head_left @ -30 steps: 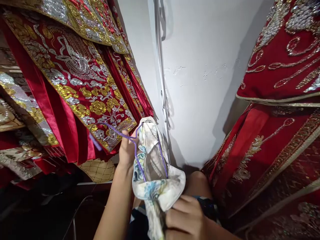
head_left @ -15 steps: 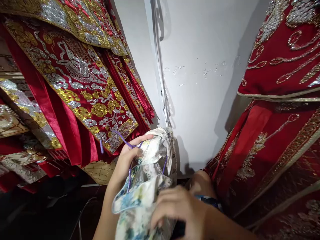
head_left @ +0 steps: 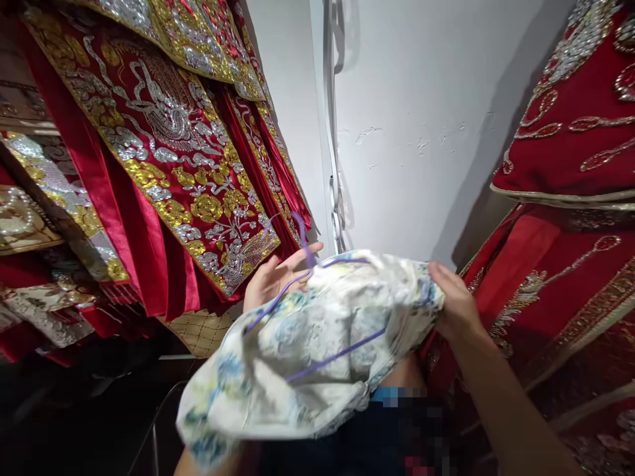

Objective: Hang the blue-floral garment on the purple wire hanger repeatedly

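A white floral cloth piece (head_left: 327,350), printed in blue and yellow with thin purple cords (head_left: 337,354), is stretched across the middle of the head view, slightly blurred. My right hand (head_left: 456,304) is closed on its right end, thumb on top. Behind the upper left edge of the cloth is my left hand (head_left: 278,277), palm up with fingers spread. A loose loop of purple cord runs past its fingertips. The cloth hides part of that hand and wrist; its lower left end hangs over my left forearm.
Red garments (head_left: 178,145) with gold and silver embroidery hang at the left. More beaded red garments (head_left: 570,152) hang at the right. Between them is a white wall (head_left: 411,119) with scuff marks and a metal strip (head_left: 330,119). My lap is below.
My right hand has moved up and right, now gripping the cloth's end. The cloth has swung from hanging lengthwise to spread sideways. My left hand has loosened from its hold, fingers opened.
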The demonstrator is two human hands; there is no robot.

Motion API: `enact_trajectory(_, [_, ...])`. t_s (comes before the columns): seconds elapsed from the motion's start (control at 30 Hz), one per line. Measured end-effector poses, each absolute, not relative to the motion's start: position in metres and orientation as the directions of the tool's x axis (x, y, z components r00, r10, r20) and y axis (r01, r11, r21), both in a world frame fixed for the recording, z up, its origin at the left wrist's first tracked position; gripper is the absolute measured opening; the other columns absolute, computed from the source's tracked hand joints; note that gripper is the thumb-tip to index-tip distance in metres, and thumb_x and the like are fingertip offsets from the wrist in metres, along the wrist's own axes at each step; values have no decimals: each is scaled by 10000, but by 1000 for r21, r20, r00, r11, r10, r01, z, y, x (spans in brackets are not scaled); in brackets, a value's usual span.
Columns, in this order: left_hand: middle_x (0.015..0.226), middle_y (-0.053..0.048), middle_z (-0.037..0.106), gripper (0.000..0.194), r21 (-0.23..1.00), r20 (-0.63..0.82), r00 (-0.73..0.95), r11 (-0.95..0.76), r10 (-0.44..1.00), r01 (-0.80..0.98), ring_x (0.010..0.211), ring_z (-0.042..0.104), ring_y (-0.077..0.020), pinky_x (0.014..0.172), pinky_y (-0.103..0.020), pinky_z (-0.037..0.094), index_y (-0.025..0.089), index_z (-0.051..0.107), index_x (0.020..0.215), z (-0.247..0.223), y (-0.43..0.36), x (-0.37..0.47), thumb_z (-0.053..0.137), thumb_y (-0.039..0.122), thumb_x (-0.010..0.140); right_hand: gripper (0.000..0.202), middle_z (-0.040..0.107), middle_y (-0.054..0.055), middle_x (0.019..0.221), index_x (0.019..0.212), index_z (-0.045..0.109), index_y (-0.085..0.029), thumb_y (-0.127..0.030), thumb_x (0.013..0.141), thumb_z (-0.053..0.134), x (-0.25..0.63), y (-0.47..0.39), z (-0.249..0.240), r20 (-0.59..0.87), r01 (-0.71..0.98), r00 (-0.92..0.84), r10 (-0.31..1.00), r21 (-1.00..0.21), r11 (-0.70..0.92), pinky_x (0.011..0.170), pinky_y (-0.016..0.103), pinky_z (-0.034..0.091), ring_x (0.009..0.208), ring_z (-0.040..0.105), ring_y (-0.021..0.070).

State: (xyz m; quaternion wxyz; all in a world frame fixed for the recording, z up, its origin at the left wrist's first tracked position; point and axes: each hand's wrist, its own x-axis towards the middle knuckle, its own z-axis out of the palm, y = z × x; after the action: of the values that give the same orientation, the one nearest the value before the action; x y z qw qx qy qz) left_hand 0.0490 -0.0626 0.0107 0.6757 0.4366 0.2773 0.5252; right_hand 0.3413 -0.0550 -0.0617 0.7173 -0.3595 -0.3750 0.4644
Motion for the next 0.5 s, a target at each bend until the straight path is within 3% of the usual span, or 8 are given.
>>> enact_trajectory(0.1, [807,-125,686,617,900,120,-27,-120,992,-419,997,685,-266,822,-377,571,121,747,934,-4,-53,49,358,600,943,318,704,25,766,858,673,-239,-501,716,783,365,-35,-67,217,-427,506,835,-778,461,586,325,584,699,689,219])
enact_trajectory(0.2, [891,-161,720,690,894,156,-124,-193,980,-404,1070,668,-261,839,-359,571,126,758,921,-34,-46,42,304,645,949,231,727,21,877,821,658,-265,-451,741,770,381,-10,-68,241,-391,638,732,-717,577,711,319,619,856,704,205])
enact_trajectory(0.3, [1039,-168,738,652,884,162,-151,-211,975,-417,1151,648,-305,927,-390,542,153,757,1006,-70,-40,35,504,733,849,217,728,18,924,804,639,-283,-459,755,754,373,6,-61,286,-348,647,707,-715,607,776,328,622,922,705,209])
enact_trajectory(0.4, [1142,-141,726,575,935,151,-205,-207,967,-288,1161,642,-317,993,-389,498,161,740,1061,-99,-38,35,786,602,696,247,714,37,982,853,638,-279,-498,781,727,353,11,-52,309,-327,597,741,-749,576,857,362,604,996,692,229])
enact_trajectory(0.5, [1147,-135,728,542,967,128,-301,-186,945,-172,1135,652,-313,983,-388,495,142,730,1063,-116,-41,38,850,477,656,285,696,71,1031,909,648,-269,-532,809,692,342,10,-51,339,-247,581,740,-793,557,901,409,580,1069,664,255])
